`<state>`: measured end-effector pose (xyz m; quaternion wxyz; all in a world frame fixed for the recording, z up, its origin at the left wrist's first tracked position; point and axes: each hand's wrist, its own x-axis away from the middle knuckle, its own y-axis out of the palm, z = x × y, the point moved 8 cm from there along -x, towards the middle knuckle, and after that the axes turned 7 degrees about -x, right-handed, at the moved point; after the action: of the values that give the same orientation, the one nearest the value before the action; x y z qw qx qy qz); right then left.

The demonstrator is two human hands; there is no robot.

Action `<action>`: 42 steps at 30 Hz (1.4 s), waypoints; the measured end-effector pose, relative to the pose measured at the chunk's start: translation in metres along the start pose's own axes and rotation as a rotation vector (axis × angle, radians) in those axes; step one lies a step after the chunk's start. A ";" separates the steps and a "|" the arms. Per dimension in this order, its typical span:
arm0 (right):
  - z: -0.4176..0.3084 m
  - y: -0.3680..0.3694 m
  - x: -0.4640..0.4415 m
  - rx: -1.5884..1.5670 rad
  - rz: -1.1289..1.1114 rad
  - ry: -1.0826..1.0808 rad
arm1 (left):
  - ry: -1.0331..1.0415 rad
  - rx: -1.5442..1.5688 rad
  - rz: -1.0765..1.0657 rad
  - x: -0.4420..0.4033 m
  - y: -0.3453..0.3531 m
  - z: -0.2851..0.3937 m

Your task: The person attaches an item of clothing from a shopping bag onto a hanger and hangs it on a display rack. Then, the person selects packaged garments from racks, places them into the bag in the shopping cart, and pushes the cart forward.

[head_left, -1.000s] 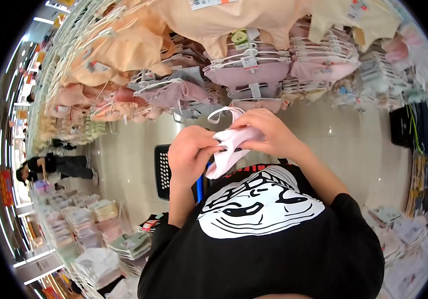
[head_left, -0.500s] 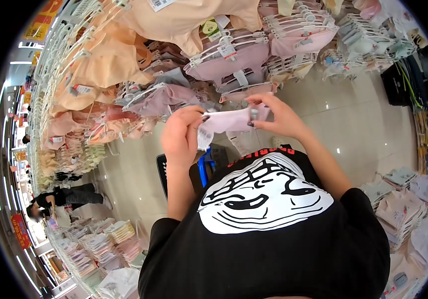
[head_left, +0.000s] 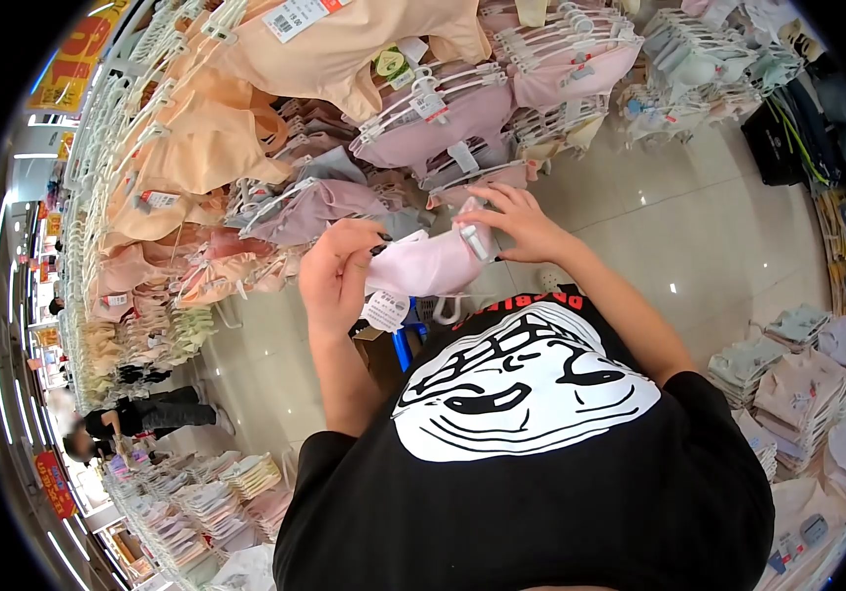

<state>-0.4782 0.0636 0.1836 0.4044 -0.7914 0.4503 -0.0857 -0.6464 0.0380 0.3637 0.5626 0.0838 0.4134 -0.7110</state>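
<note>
A pale pink bra is stretched between my two hands, in front of the black T-shirt I wear. My left hand pinches its left end, with dark-nailed fingers curled over the fabric. At the other end my right hand holds the edge near a white clip-like piece, its fingers partly bent. A round-edged white tag with small print dangles below the left hand. Just beyond my hands hang mauve bras on white hangers.
Peach bras fill the rack at the left and top. Below my hands, part of a blue-handled basket or cart shows. Folded clothes lie in stacks at the lower right. Another person stands in the aisle at the left.
The pink bra has turned to show more of its face, and its tag has swung into view. My hands have shifted slightly left; the right fingers are straighter.
</note>
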 end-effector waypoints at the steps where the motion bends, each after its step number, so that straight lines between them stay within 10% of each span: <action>1: 0.003 0.002 -0.002 0.042 0.000 -0.057 | -0.004 -0.013 -0.014 0.000 0.000 0.002; 10: 0.056 -0.016 0.013 -0.184 -0.244 0.256 | -0.144 -0.461 -0.089 0.014 -0.028 0.003; 16: 0.063 -0.077 0.035 -0.550 0.205 0.287 | -0.238 -0.460 -0.179 0.044 -0.026 -0.010; 21: 0.062 -0.087 0.031 -0.917 0.105 0.228 | -0.251 -0.469 -0.273 0.051 -0.007 -0.028; 42: 0.031 -0.133 0.029 -0.347 -0.133 0.293 | -0.312 -0.089 -0.182 0.052 -0.004 -0.086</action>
<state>-0.3605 0.0936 0.2517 0.1859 -0.8562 0.4590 -0.1474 -0.6985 0.0588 0.2797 0.5562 -0.0903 0.3581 -0.7445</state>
